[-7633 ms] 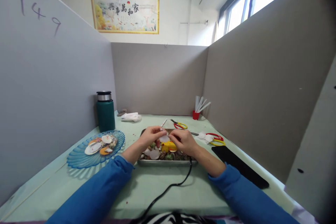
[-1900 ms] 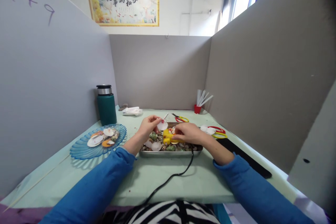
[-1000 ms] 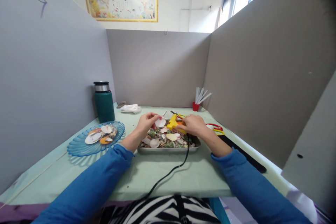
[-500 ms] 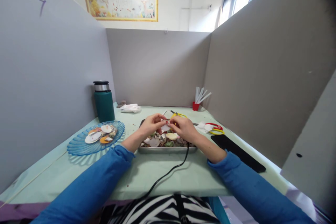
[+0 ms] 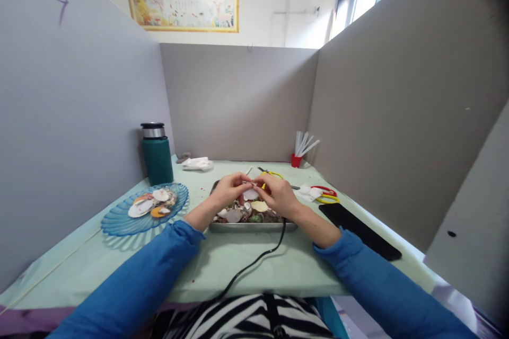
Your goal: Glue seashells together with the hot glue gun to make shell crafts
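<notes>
Head view, left hand: the left hand (image 5: 233, 189) grasps a white shell (image 5: 250, 194) by its upper edge, above the tray.
Right hand: the right hand (image 5: 278, 194) meets it, thumb and forefinger bunched at the same edge; whether they pinch or press there, I cannot tell.
White shell: between the two hands, raised over the middle of the tray, with something small and reddish (image 5: 252, 185) at the fingertips, too small to make out.
Step at the fingertips: this looks like placing or fixing a small piece onto the shell.
Next move at the shell: it probably calls for a steady left hold and light right pressure until the piece sits firm, then a clean release.
Tray: the metal tray (image 5: 254, 228) stands mid-tabletop, full of shells, a pale yellow shell (image 5: 260, 206) among them.
Black cord: the black cord (image 5: 254, 264) runs from the tray's near edge, by the right wrist, toward the tabletop's near edge.
Blue plate: the scalloped blue plate (image 5: 113, 222) lies by the tabletop's left edge, bearing shells.
Red cup: the red cup (image 5: 296, 161) of white sticks (image 5: 302, 145) stands near the far right corner.
</notes>
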Demonstrator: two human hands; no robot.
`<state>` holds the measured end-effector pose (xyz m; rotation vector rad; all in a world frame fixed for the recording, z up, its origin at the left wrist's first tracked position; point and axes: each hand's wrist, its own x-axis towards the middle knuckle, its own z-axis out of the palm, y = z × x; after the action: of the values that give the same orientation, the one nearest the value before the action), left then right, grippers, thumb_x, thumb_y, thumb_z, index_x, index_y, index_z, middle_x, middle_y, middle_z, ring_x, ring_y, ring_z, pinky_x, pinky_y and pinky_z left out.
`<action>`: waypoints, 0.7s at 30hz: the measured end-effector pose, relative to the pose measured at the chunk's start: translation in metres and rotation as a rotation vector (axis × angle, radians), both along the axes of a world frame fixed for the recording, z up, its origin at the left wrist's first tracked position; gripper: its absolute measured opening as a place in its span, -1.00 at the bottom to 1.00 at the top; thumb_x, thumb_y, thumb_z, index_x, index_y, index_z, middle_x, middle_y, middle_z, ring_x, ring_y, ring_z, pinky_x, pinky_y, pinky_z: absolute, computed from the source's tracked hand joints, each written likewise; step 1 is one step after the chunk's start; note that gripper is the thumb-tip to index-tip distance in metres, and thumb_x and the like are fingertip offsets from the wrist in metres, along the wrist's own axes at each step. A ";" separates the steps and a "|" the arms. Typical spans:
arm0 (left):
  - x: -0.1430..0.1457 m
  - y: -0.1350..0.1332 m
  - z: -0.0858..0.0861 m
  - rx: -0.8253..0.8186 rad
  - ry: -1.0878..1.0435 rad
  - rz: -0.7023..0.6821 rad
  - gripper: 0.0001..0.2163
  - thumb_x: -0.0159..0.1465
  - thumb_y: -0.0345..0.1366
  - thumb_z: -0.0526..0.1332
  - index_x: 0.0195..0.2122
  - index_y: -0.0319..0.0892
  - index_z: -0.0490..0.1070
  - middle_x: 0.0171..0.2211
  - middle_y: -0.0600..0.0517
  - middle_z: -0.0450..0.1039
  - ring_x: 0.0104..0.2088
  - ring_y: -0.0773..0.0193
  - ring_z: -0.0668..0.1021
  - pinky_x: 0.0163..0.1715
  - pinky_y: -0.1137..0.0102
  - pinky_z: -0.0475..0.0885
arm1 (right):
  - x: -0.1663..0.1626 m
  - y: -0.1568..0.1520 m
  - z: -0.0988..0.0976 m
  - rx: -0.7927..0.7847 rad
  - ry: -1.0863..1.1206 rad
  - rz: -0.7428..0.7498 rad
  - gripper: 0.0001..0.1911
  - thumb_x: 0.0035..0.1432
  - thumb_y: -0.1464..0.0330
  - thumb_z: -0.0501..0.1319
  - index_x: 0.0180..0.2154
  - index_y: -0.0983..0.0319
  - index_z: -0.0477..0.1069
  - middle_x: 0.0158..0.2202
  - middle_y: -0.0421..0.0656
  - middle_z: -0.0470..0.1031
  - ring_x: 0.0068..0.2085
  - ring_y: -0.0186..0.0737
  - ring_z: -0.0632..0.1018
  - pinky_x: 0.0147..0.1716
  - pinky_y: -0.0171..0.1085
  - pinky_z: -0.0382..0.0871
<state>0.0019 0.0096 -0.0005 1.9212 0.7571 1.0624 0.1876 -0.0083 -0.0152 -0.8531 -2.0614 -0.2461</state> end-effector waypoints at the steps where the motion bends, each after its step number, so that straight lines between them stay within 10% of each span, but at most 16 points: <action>1: 0.000 0.000 0.000 0.004 0.002 0.001 -0.70 0.11 -0.10 0.25 -0.30 -0.26 0.36 -0.65 0.13 0.39 -0.73 0.41 0.44 -0.69 0.56 0.25 | 0.000 0.000 0.000 0.000 0.001 0.003 -0.86 0.20 0.34 0.12 -0.21 0.23 0.37 -0.33 -0.14 0.48 -0.42 -0.32 0.43 -0.41 -0.36 0.21; 21: -0.001 -0.001 0.001 -0.089 -0.076 -0.056 -0.66 0.10 -0.12 0.27 -0.21 -0.25 0.34 -0.60 0.11 0.41 -0.70 0.41 0.45 -0.67 0.53 0.31 | -0.001 -0.003 0.001 0.005 0.065 0.018 -0.84 0.21 0.31 0.11 -0.26 0.25 0.40 -0.41 -0.15 0.47 -0.46 -0.34 0.42 -0.46 -0.36 0.21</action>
<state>0.0006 0.0081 0.0005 1.8064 0.6933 1.0437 0.1871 -0.0110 -0.0146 -0.8292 -2.0058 -0.2108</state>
